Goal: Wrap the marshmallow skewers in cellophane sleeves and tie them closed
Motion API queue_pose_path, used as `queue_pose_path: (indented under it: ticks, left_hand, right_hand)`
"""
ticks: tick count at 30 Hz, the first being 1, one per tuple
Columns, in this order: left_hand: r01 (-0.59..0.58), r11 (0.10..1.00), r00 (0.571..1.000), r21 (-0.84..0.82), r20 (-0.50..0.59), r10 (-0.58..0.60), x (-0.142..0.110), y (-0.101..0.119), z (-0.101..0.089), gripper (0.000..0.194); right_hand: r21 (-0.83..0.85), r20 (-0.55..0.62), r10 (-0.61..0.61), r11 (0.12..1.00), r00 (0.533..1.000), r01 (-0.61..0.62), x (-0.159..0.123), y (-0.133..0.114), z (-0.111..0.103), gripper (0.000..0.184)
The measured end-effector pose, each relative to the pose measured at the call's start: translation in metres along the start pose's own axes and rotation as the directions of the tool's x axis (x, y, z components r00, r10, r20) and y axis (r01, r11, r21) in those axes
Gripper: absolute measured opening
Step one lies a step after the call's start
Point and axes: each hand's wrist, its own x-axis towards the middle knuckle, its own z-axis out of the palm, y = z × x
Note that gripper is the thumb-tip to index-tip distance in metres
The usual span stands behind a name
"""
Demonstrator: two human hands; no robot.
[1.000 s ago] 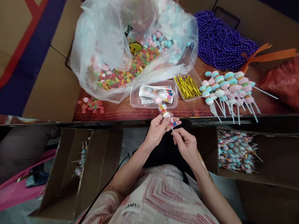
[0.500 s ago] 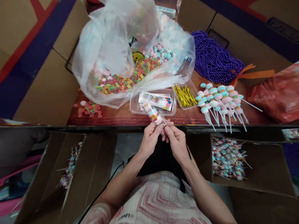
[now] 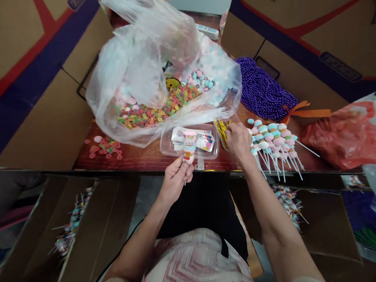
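Closed round the lower end of a wrapped candy skewer (image 3: 189,144), my left hand (image 3: 174,180) keeps it upright at the table edge. Pink, white, blue and orange candy shows through its printed sleeve, and a bit of stick pokes out below. My right hand (image 3: 238,142) is at the small tray of gold twist ties (image 3: 221,128), its bent fingers pinched among them; the fingertips are partly hidden. Behind the skewer, a clear plastic tub (image 3: 163,146) contains printed sleeves (image 3: 205,141). Unwrapped candy skewers (image 3: 273,136) lie in a pile right of my right hand.
A big clear bag (image 3: 105,96) of marshmallows and ring candies fills the table's middle. Loose ring candies (image 3: 109,146) lie at left. Purple bead strings (image 3: 261,88) and a red bag (image 3: 340,135) are at right. Boxes of wrapped skewers (image 3: 74,219) stand below the edge.
My right hand has let go of the wrapped skewer and moved right to the twist ties. My left hand has shifted slightly left and down, and the skewer now stands upright. The view has shifted.
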Motion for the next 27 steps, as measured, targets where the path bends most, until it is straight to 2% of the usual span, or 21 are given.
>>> queue_pose_path:
  ticks: [3,9,13,17,19,20,23,25,27]
  left_hand:
    - [0.04,0.998,0.998,-0.053,-0.037,-0.042,0.002,-0.003,-0.002,0.027]
    - [0.084,0.978,0.993,-0.19,-0.071,-0.099,0.004,0.002,-0.01,0.03]
    - [0.051,0.978,0.994,-0.204,-0.089,-0.07,0.008,0.002,-0.01,0.03]
    - [0.02,0.99,0.994,-0.139,-0.101,-0.034,0.011,-0.002,-0.007,0.027]
    - [0.004,0.996,0.991,-0.093,-0.129,-0.016,0.013,-0.005,-0.006,0.028]
    - [-0.015,0.998,0.988,-0.063,-0.152,0.006,0.014,-0.007,-0.005,0.028]
    - [-0.117,0.992,0.963,0.05,-0.24,0.126,0.017,-0.013,-0.003,0.026]
    - [-0.183,0.975,0.938,0.128,-0.274,0.212,0.018,-0.016,-0.003,0.022]
    - [-0.212,0.959,0.928,0.187,-0.27,0.258,0.02,-0.019,-0.002,0.017]
  right_hand:
    - [-0.13,0.096,0.023,0.991,0.995,-0.01,0.026,0.004,0.01,0.03]
    - [-0.169,0.172,0.05,0.985,0.984,-0.02,0.03,0.008,0.022,0.031]
    - [-0.064,0.101,0.067,0.996,0.993,-0.061,0.031,0.015,0.023,0.026]
    - [0.216,-0.054,0.036,0.976,0.998,-0.024,0.034,0.027,0.027,0.014]
    - [0.419,-0.152,0.029,0.907,0.988,0.038,0.034,0.031,0.029,0.009]
    - [0.529,-0.189,0.043,0.846,0.981,0.065,0.032,0.031,0.028,0.01]
    - [0.8,-0.184,0.078,0.59,0.98,0.103,0.014,0.018,0.02,0.016]
    - [0.877,-0.139,0.032,0.468,0.99,0.108,-0.013,0.0,0.011,0.012]
    - [0.893,-0.124,-0.029,0.433,0.992,0.125,-0.046,-0.023,0.004,0.006]
